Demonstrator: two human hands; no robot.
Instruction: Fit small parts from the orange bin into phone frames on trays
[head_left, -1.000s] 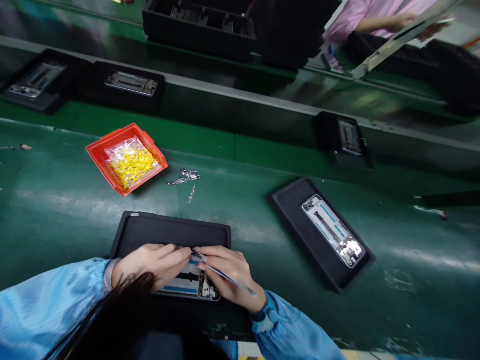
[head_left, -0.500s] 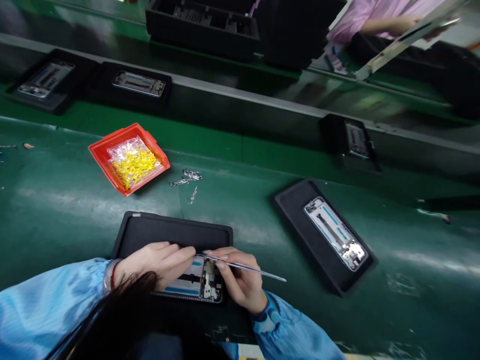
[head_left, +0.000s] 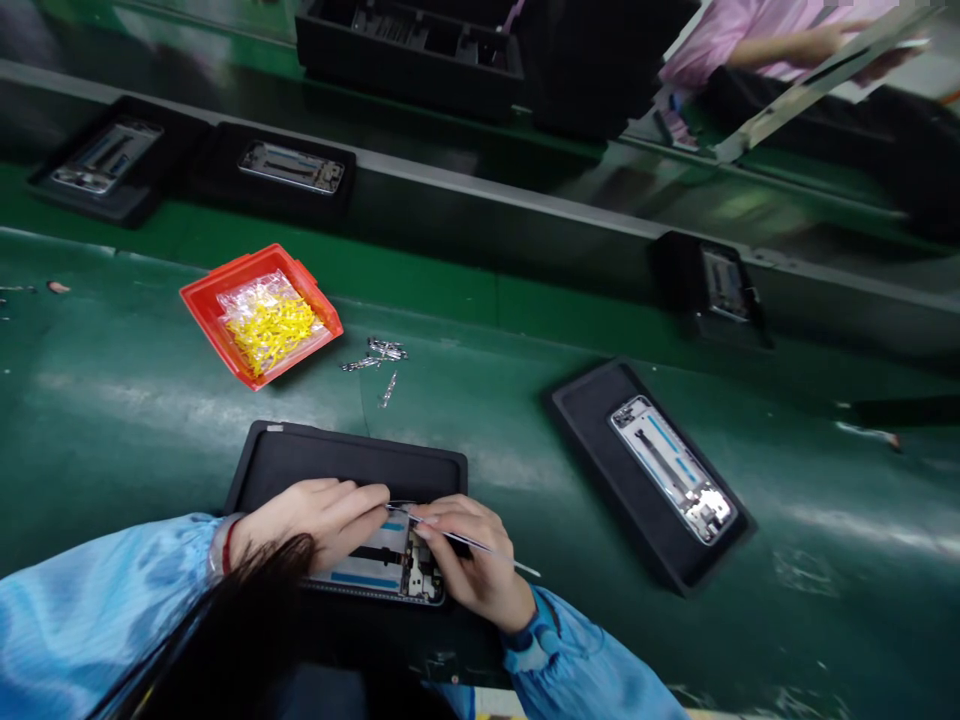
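Note:
An opened phone frame [head_left: 367, 575], with blue strips and a circuit board at its right end, lies on a black tray [head_left: 360, 460] in front of me. My left hand [head_left: 319, 520] is closed over the phone's left part, its fingers together and reaching the far edge; the thumb is hidden. In my right hand [head_left: 472, 560] are thin metal tweezers [head_left: 491, 548], pinched between thumb and fingers. The tip points left, at the far edge close to my left fingertips. A thin dark line, perhaps a cable, arcs between the fingertips there.
A red bin [head_left: 217, 285] holds yellow pieces [head_left: 274, 325] in a plastic bag. Small metallic parts [head_left: 386, 350] lie beside it. Another opened phone [head_left: 671, 470] rests on a black tray [head_left: 592, 410] at right. More phones on trays line the back; a co-worker's pink sleeve [head_left: 712, 45] shows beyond.
The tweezers have turned in my right hand; their rear end has swung left and lower. Both hands stay at the phone's far edge. The view has shifted slightly.

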